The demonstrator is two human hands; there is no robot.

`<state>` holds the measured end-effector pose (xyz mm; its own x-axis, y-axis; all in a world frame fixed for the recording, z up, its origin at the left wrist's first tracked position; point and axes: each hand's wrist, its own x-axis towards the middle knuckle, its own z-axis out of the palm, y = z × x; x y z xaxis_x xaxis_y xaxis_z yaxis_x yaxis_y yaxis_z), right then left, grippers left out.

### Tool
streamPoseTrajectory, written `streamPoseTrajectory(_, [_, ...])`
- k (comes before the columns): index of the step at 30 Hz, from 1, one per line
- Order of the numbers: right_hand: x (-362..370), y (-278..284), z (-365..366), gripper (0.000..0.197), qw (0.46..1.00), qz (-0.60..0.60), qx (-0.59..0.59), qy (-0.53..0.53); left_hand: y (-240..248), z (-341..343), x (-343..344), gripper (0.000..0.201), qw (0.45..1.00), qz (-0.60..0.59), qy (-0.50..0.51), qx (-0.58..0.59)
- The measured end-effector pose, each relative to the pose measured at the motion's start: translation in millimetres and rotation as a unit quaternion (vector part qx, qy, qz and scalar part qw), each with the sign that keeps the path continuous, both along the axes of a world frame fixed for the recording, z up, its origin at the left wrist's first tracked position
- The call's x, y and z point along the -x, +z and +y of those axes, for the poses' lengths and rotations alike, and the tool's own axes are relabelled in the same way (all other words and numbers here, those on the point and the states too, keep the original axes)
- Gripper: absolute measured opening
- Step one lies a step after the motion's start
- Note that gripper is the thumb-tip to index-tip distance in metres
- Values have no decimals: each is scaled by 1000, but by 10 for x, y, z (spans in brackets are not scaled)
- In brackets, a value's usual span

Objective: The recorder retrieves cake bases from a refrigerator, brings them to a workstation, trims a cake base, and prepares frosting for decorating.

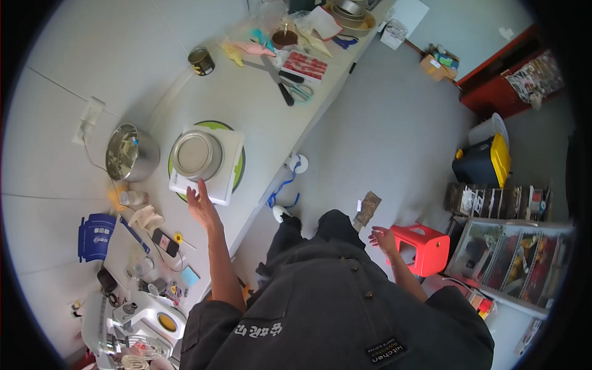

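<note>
My left hand (202, 206) reaches over the near edge of a white flat kitchen scale (229, 161), fingers stretched and holding nothing. Its fingertips are beside a round metal cake pan (196, 155) on the scale; whether they touch it I cannot tell. Underneath lies a round green-rimmed board (216, 125). My right hand (382, 239) hangs low on the right, fingers apart, with nothing seen in it. Nearest to it are a red plastic stool (425, 248) and a brown flat piece with a white tag (368, 208), which appears separate from the hand.
A steel mixing bowl (131, 153) stands left of the scale. Farther along the counter are a tin can (201, 61), scissors (300, 92), knives, piping bags and a tray of red-and-white pieces (304, 65). A stand mixer (145, 311) and a phone (165, 243) are at near left.
</note>
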<state>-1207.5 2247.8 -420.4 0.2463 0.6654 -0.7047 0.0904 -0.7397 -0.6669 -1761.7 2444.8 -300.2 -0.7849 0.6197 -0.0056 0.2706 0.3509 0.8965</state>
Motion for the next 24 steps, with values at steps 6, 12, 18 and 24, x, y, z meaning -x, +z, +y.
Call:
streamPoseTrajectory(6, [-213,-61,1160,40,995,1,37,95,13,340,-8,58,995,-102,23,-1])
streamPoseTrajectory(12, [-1002,-617,1697,32,972,14,6,236,-34,451,151,52,958,-261,117,-9])
streamPoseTrajectory(18, [-2039,-395,2297,36,995,-37,21,85,-35,651,290,82,911,-317,262,6])
streamPoseTrajectory(24, [-2578,-215,2637,34,999,-50,3,9,-66,699,624,97,846,-440,300,29])
